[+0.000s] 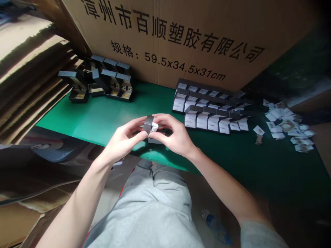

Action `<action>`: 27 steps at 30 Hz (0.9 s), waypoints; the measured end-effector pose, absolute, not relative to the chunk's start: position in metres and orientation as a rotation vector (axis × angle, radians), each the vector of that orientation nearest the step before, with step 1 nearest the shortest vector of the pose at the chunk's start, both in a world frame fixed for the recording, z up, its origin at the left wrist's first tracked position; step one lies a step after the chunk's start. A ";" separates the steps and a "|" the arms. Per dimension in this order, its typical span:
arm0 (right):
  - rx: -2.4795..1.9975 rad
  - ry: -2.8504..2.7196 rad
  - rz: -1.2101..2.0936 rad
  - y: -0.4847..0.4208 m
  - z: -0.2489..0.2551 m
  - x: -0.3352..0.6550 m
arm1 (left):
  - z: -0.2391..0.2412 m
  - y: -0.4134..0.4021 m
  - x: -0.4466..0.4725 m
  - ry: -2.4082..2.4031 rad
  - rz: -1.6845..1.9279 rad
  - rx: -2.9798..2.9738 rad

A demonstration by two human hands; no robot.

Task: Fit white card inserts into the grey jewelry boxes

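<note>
Close to the table's front edge, a small black hinged box (148,124) stands open between my hands. My left hand (124,137) grips its raised lid between thumb and fingers. With thumb and fingertips, my right hand (177,134) pinches a small white insert (154,127) against the inside of that lid. The lower half of the box lies partly hidden behind my right thumb. At the right, rows of open black boxes with white linings (201,119) stand close together. Open black boxes (119,86) with bare, yellowish insides are grouped at the left.
Loose white pieces (287,125) lie piled on the green table (144,96) at the far right. A large printed carton (165,44) rises behind the table. Stacked flat cardboard (33,75) borders the left side, and a plastic bottle (216,225) lies below.
</note>
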State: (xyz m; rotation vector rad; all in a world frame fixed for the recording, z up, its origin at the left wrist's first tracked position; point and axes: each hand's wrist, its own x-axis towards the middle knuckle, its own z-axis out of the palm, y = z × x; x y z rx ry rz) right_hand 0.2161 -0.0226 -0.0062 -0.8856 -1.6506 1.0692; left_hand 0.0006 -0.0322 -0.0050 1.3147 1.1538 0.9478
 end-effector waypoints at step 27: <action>-0.835 -1.807 0.566 -0.022 -0.003 0.217 | 0.003 -0.034 0.000 1.231 0.863 1.398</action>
